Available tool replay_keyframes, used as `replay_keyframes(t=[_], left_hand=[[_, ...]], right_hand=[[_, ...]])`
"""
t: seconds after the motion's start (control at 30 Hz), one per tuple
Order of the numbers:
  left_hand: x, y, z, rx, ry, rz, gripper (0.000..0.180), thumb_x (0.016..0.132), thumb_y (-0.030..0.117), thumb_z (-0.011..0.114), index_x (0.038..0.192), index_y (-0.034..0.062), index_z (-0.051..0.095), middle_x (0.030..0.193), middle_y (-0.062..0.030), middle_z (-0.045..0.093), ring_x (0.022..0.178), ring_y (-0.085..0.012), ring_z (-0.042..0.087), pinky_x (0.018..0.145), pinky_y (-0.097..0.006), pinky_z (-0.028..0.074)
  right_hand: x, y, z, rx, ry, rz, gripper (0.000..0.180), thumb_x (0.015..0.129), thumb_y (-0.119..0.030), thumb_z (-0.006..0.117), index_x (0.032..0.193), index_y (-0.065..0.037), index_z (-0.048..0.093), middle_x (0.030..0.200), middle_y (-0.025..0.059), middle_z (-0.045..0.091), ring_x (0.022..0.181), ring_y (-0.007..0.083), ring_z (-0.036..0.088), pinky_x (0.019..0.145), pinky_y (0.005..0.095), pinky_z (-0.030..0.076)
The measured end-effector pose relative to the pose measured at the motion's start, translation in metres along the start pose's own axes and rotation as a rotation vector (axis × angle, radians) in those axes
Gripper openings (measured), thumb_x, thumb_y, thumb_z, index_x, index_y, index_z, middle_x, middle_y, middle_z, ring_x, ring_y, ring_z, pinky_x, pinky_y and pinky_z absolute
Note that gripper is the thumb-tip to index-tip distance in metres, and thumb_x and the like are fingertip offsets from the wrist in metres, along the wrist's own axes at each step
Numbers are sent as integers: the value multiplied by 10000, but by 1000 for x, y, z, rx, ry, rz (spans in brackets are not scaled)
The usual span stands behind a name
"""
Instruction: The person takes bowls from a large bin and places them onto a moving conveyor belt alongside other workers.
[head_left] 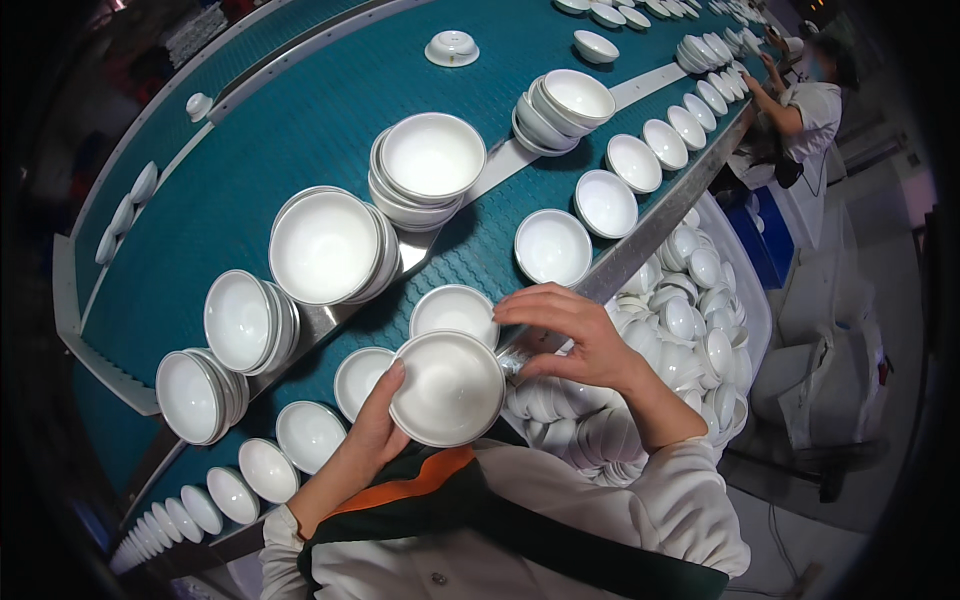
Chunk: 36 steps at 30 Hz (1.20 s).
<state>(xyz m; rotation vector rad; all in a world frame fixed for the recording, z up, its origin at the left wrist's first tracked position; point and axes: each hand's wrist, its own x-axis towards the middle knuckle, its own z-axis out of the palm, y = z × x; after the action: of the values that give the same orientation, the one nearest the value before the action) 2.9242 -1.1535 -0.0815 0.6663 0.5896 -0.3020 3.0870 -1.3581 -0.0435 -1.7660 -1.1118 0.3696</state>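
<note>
A white bowl [448, 388] is tilted in front of my chest with its inside facing up. My left hand [378, 415] grips it by the left rim, thumb on top and the other fingers hidden beneath. Just right of that bowl, my right hand [572, 335] is open, thumb and fingers spread and curved, with nothing seen between them. Its fingertips come close to another white bowl [453, 310] on the green belt; whether they touch I cannot tell. A further white bowl [362, 380] lies partly behind my left hand.
A metal divider rail [500, 165] carries stacks of white bowls [327, 247] along the green belt [300, 130]. Single bowls [553, 247] line the near edge. To my right stands a bin [757, 330] heaped with bowls. A co-worker [815, 115] reaches to the belt's far right.
</note>
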Motion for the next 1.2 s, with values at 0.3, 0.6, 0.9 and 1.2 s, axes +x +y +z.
replay_keyframes(t=[0.3,0.6,0.9,1.2], left_hand=[[-20,-20,-26,-180,55,96,476,965,296,409,1319,-20,378,1283,-169,493,1189,-254,493,1018,-366,387],[-26,-24,-57,-234,174,229,495,949,308,453,1319,-13,377,1266,-156,506,1174,-240,506,988,-350,421],[-62,-19,-61,-241,284,326,495,928,305,477,1301,-12,403,1248,-158,521,1159,-243,518,982,-360,422],[-61,-21,-44,-224,156,284,528,911,319,439,1309,-23,382,1254,-196,508,1154,-295,518,973,-396,427]], right_hand=[[-18,88,71,-519,104,173,315,790,-54,592,1097,11,572,1047,170,606,940,336,579,805,399,471],[-1,70,75,-358,176,107,392,804,-168,656,1153,-16,564,1149,165,582,1040,324,547,892,397,426],[-17,91,79,-590,253,214,280,802,-56,610,1074,9,602,992,163,633,889,325,588,776,388,480],[39,72,30,-347,305,139,260,859,-170,608,1070,-17,622,1035,156,638,959,313,604,833,360,477]])
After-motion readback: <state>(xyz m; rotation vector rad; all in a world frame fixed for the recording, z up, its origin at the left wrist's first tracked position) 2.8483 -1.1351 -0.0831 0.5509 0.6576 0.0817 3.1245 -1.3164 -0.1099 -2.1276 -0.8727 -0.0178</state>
